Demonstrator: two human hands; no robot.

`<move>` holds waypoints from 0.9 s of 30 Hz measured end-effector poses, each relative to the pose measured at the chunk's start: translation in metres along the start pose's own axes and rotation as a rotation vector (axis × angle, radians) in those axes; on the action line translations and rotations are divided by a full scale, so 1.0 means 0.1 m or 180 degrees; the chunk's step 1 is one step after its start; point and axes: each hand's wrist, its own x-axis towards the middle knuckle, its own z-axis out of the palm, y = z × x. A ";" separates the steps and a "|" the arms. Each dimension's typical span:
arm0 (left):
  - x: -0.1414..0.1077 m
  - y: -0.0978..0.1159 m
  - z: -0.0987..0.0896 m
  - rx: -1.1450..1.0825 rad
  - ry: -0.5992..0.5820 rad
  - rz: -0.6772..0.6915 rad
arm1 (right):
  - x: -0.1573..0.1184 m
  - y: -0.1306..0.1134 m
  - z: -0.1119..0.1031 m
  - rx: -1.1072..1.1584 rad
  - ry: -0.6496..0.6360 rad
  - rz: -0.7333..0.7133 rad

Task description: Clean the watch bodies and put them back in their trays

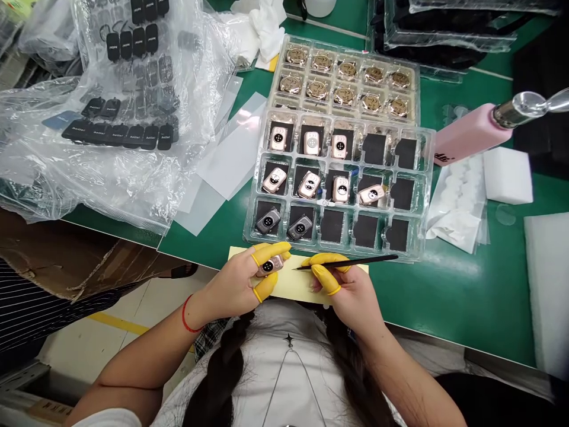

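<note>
My left hand [242,279], with yellow finger cots on its fingertips, grips a rose-gold smartwatch case [270,265], its sensor back turned up. A thin black pair of tweezers [355,261] is held in my right hand [347,284], which also wears yellow finger cots. The tool's pointed tip reaches left towards the watch case and stays apart from it. Under both hands lies a pale yellow sheet [297,287]. Just beyond them, a clear compartment tray [433,178] carries several pink-gold watch cases [340,190] and two dark ones [300,226].
Behind it, another tray [415,89] holds round watch cases. A pink pump bottle [471,133] and a white foam block [508,175] stand right. Plastic bags [146,178] with black "hello!" tags cover the left. Stacked black trays [448,35] are at the back; foam sheet [549,284] lies far right.
</note>
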 end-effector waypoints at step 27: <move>0.02 0.03 -0.02 0.0121 0.0020 0.0082 | -0.02 -0.04 0.05 0.0087 0.0179 0.0096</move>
